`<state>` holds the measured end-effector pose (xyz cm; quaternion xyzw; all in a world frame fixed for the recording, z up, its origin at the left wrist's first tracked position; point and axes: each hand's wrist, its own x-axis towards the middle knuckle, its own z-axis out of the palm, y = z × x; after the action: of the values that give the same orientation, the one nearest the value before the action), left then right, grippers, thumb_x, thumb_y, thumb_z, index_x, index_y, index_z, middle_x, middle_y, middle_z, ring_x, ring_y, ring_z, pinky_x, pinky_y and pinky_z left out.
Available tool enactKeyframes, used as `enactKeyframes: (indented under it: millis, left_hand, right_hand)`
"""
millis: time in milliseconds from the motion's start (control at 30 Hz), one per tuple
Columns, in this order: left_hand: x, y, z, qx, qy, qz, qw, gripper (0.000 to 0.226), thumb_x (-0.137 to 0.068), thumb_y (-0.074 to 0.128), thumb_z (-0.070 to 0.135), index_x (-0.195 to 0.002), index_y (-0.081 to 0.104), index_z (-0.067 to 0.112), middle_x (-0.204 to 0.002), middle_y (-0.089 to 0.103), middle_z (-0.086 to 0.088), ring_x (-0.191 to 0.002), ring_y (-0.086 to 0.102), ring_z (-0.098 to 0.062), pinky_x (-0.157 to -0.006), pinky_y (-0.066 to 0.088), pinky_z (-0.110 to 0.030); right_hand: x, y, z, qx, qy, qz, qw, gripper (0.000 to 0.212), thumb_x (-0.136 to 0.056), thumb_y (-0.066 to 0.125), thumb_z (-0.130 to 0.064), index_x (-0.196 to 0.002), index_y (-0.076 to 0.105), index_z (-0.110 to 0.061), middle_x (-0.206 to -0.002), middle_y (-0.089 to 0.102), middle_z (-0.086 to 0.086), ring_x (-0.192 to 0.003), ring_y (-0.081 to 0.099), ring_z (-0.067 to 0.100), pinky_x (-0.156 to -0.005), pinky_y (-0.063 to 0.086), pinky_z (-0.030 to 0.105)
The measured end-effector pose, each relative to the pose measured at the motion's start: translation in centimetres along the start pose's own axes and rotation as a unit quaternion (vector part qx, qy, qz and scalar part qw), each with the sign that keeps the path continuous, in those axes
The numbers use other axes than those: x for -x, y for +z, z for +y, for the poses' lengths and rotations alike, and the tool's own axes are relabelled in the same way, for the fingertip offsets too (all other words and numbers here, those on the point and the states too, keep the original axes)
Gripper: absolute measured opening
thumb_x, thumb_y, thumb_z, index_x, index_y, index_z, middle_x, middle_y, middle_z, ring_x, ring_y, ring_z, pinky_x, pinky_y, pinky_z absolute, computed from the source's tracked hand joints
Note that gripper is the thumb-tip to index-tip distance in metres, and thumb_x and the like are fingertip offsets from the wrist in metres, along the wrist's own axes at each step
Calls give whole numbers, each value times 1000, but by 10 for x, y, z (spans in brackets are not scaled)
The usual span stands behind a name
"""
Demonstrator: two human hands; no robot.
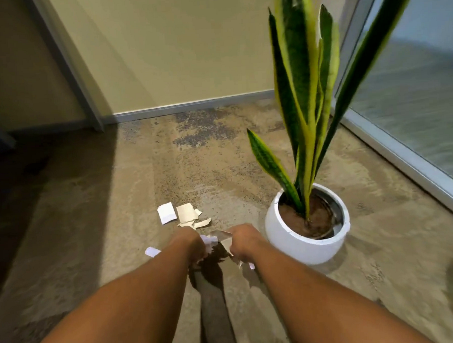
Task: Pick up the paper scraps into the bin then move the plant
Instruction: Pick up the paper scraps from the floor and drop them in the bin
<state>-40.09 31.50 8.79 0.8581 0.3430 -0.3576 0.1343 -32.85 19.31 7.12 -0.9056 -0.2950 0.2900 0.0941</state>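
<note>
Floor is mottled tan carpet (219, 156) with darker worn patches; cream wall (174, 56) with a grey skirting board ahead of the hands, glass partition (413, 96) in a metal frame off to the right.

Both hands are down at floor level, close together. Left hand (191, 242) grips white paper scraps (208, 240); right hand (243, 242) grips a beige scrap (227, 242) – fingers curled under, mostly hidden from here.

Loose scraps I can count: one white (166, 213) and a beige cluster (189, 215) just beyond the left hand, one white (152, 251) at its left, small bits (247, 265) under the right wrist. Exact count in the cluster – cannot tell.

One plant (302, 94), tall striped leaves, in a white round pot (302, 240) just right of the right hand, not touching. Pot sits near the glass frame; open carpet lies left of the hands, shaded further left.
</note>
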Motion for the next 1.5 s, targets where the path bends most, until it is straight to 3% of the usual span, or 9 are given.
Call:
enactKeyframes:
  millis: [167, 333, 500, 633, 900, 1000, 1167, 1333, 1500]
  left_hand:
    - [23, -1, 11, 53, 34, -85, 994, 53, -96, 54, 27, -146, 43, 15, -143, 51, -15, -129, 54, -29, -113, 40, -39]
    - [34, 8, 42, 103, 20, -133, 986, 47, -100, 54, 19, -142, 47, -3, -80, 54, -4, -75, 53, -12, -81, 45, -22]
    - [54, 13, 89, 30, 13, -155, 987, 26, -96, 61, 33, -81, 64, 12, -79, 56, -1, -86, 53, -13, -106, 41, -26]
    - [71, 33, 145, 50, 46, -187, 980, 43, -94, 65, 13, -135, 58, 5, -116, 60, -6, -87, 56, -8, -104, 44, -21]
    - [141, 50, 267, 57, 112, -208, 970, 38, -104, 46, 8, -142, 49, 11, -114, 60, 9, -63, 42, -5, -45, 39, -10]
    - [171, 37, 301, 29, 161, -203, 965, 47, -100, 23, -12, -135, 43, 12, -96, 52, 4, -68, 45, -13, -51, 34, -16]
    - [216, 15, 364, 53, 219, -25, 974, 33, -98, 52, 8, -131, 57, 8, -115, 64, -19, -88, 58, -27, -73, 37, -23]
    - [262, -1, 427, -54, 322, 149, 933, 38, -89, 65, 38, -109, 72, 6, -99, 64, -14, -88, 61, -28, -71, 44, -28]
    - [307, 5, 490, -17, 405, 185, 895, 37, -82, 70, 39, -104, 73, 9, -109, 71, -12, -96, 65, -29, -73, 48, -31]
  right_hand:
    - [29, -18, 12, 70, -7, -44, 997, 29, -88, 62, -5, -117, 68, -1, -115, 68, 17, -104, 65, 28, -80, 50, 30]
    - [58, -37, 37, 120, -18, -82, 989, 31, -86, 63, -7, -116, 68, 2, -116, 67, 20, -96, 63, 30, -77, 46, 31]
    - [94, -57, 80, 93, 13, -112, 989, 39, -89, 68, -14, -124, 64, 2, -123, 64, 18, -93, 58, 27, -85, 49, 35]
    - [130, -69, 129, 72, 56, -114, 989, 39, -91, 63, -11, -127, 61, 4, -127, 61, 21, -97, 60, 29, -87, 51, 37]
    - [206, -114, 218, -44, 146, -63, 986, 34, -89, 63, -4, -122, 64, 4, -115, 64, 25, -90, 56, 24, -82, 46, 33]
    - [230, -136, 242, -72, 183, -11, 980, 32, -90, 58, -3, -120, 65, 5, -126, 63, 25, -110, 64, 34, -91, 50, 34]
    - [272, -173, 287, -56, 200, 121, 971, 34, -89, 55, 0, -121, 63, 2, -124, 64, 23, -115, 61, 36, -88, 50, 32]
    - [315, -209, 334, -99, 235, 262, 931, 31, -88, 53, -9, -118, 60, -4, -127, 62, 20, -118, 59, 35, -93, 50, 36]
    - [362, -230, 374, -150, 274, 327, 892, 33, -86, 61, -32, -114, 68, -14, -117, 69, 14, -107, 65, 33, -83, 52, 34]
